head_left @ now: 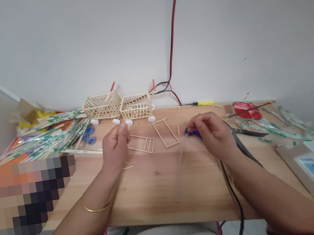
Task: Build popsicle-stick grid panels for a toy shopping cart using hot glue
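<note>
Pale wooden sticks, glued into two flat frames, a ladder-like frame [142, 143] and a plain rectangular frame [165, 132], are laid on the tabletop [155, 181] between the hands. The left hand [116, 147] is raised just above the ladder-like frame, its thumb and fingertips pressed together in a tight pinch; whether a sliver of stick is caught there cannot be told. The right hand [212, 132] is curled shut around a small blue tool [192, 132], of which only the tip is seen, and a black cord [231, 185] is trailed from under that hand over the near edge. A clear, thin rod [181, 169] is slanted from the tool towards the near edge. Fine joining work on the frames is judged to be in hand, and a steady pinch and a careful aim of the tool's tip would be called for in any further handling. At the back, two slatted stick baskets [103, 106] [136, 106] are stood side by side on white wheels, and nothing is seen inside either. A cardboard box [24, 110] at the far left is filled with something yellow, and blue caps [90, 136] are scattered beside a heap of wrapped chopsticks [53, 138].
</note>
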`<state>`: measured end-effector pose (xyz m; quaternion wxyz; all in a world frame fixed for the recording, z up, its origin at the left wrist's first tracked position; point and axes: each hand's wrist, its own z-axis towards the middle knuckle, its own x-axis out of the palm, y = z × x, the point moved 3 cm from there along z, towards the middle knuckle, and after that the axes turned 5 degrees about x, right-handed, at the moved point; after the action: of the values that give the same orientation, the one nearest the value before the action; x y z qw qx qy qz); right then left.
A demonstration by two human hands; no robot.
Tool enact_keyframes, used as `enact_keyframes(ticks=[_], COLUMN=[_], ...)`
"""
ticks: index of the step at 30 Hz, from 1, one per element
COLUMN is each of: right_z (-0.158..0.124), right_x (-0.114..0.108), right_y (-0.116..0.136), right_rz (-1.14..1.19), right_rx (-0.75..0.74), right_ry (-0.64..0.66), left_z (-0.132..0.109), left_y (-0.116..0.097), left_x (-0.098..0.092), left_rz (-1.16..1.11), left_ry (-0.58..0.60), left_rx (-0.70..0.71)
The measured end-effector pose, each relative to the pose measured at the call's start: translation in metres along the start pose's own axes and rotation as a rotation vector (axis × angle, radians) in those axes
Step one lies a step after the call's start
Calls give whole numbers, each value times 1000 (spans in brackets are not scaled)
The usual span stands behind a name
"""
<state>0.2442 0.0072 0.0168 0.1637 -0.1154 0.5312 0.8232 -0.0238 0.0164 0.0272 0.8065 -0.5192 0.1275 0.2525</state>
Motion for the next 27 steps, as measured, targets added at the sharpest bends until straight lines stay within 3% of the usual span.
enact_keyframes(ticks=[4,9,12,14,21,27], right_z=[2,-2,-4,-4,-7,-9], right_x=[-1,2,2,3,14,25], right_y=[-6,-4,-2,-1,-1,-9], right_rz=[96,45,-19,-61,-160,-195], right_rx=[32,-8,-11,-24,-48,-12], right_ry=[-14,21,66,119,265,364], left_z=[19,29,25,22,21,21], left_y=[21,54,64,66,60,49], left_x=[-11,-8,-3,0,6,-2], left_rz=[191,614,738,775,739,516], left_ry=[-51,249,413,452,475,330], left_rx=[25,-85,-190,-204,-238,-305])
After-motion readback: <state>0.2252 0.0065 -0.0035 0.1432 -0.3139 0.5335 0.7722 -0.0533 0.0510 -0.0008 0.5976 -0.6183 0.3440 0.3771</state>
